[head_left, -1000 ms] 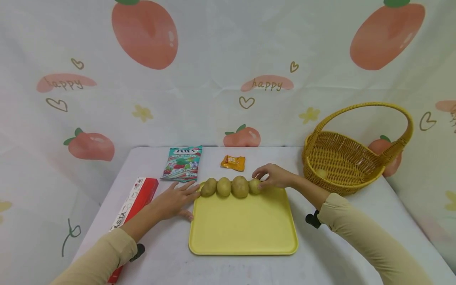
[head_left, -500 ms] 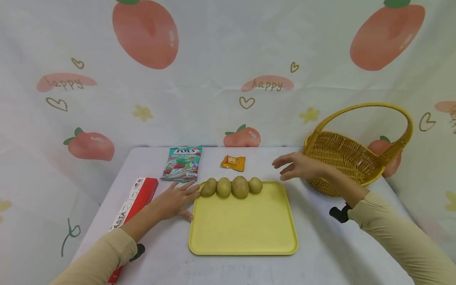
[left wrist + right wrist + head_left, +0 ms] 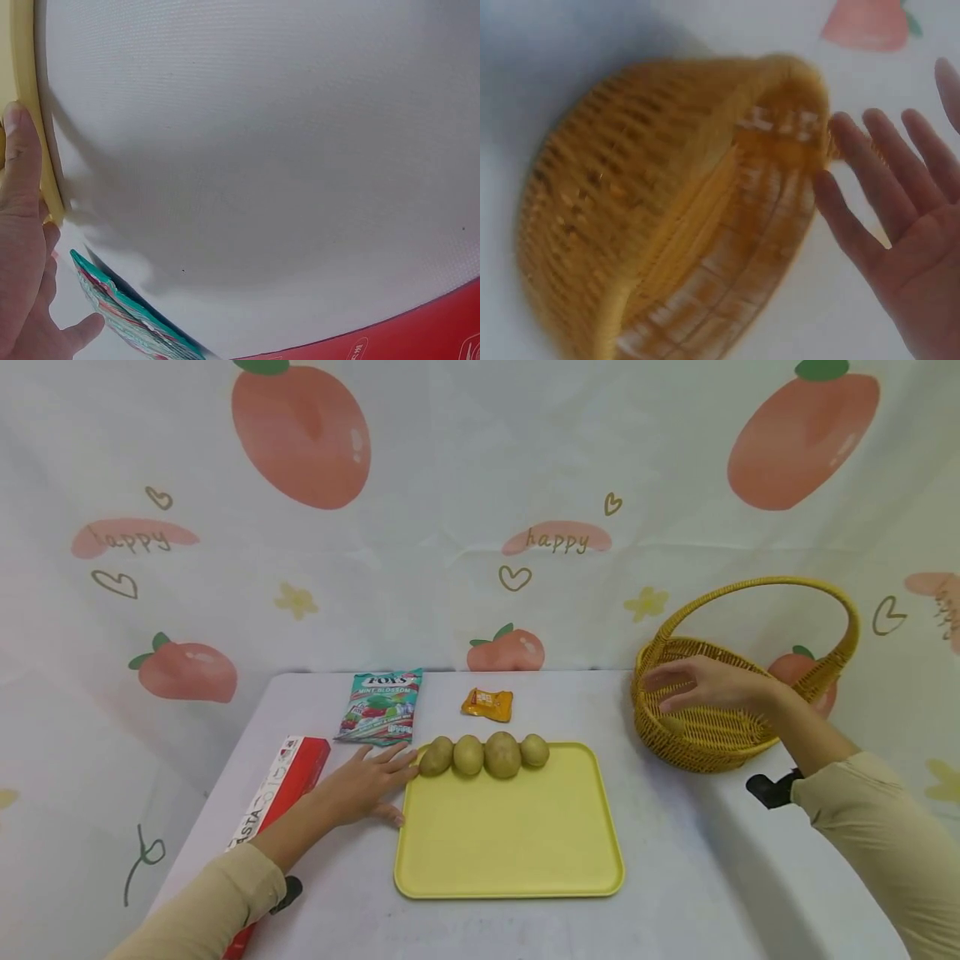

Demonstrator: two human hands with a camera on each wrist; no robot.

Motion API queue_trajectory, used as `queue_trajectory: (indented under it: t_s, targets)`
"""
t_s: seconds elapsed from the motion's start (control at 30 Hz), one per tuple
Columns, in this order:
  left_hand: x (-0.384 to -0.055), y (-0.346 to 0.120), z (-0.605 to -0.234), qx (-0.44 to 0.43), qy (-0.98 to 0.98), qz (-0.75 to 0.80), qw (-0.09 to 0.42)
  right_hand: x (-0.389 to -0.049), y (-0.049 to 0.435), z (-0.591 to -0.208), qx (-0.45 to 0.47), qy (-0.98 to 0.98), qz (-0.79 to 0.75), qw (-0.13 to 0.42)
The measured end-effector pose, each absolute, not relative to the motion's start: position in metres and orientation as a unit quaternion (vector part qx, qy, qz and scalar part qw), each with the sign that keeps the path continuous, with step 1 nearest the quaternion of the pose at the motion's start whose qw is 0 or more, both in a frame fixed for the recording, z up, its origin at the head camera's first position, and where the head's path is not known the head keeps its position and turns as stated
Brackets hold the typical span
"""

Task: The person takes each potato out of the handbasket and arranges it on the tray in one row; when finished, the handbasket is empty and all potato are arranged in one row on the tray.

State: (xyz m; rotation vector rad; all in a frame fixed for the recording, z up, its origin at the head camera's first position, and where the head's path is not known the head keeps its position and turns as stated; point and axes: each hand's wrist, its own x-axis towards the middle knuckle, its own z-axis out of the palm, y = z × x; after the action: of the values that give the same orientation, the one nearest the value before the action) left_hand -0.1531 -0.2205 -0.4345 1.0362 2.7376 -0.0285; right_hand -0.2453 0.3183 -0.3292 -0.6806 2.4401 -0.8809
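Observation:
My left hand (image 3: pixel 363 787) lies with spread fingers at the left edge of a yellow tray (image 3: pixel 510 843). In the left wrist view its thumb rests on the tray's rim (image 3: pixel 26 67). Several brown potatoes (image 3: pixel 502 755) stand in a row along the tray's far edge, the leftmost by my left fingertips. Over the mouth of a wicker basket (image 3: pixel 697 758) hovers my right hand (image 3: pixel 712 683), fingers extended and holding nothing. Below that hand, partly hidden, a small potato (image 3: pixel 672 725) sits inside the basket. The right wrist view shows the open palm beside the basket's blurred rim (image 3: pixel 705 142).
A green candy bag (image 3: pixel 380 706) lies behind my left hand. An orange wrapped packet (image 3: pixel 488 704) is behind the potatoes. Along the table's left side lies a red pasta box (image 3: pixel 303 772). The basket's tall handle (image 3: pixel 772 581) arches above it, and a printed curtain hangs behind.
My right hand has let go of the rightmost potato, which stays on the tray, and has moved right to above the basket. The left hand has stayed in place.

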Motion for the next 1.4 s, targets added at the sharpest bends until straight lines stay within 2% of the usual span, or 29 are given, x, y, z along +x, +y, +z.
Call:
queue_trajectory:
  t_s: [0.2,0.53,0.67,1.07,1.4]
  targets:
    - [-0.152,-0.222,-0.436,0.350,0.931,-0.010,0.105,-0.256,0.339,-0.341,-0.204,0.883,-0.329,0.267]
    - [-0.152,-0.223,-0.436,0.355,0.929,-0.011,0.102,-0.267,0.353,-0.370,-0.073,0.847,-0.351,0.393]
    - [-0.152,-0.222,-0.436,0.356,0.929,-0.013,0.100,-0.269,0.351,-0.376,-0.053,0.838,-0.355,0.411]
    - [-0.152,-0.222,-0.434,0.352,0.930,-0.007,0.103,-0.273,0.343,-0.385,-0.081,0.851,-0.347,0.387]
    - [-0.154,-0.223,-0.434,0.363,0.926,-0.015,0.098,-0.264,0.348,-0.368,-0.139,0.863,-0.360,0.327]
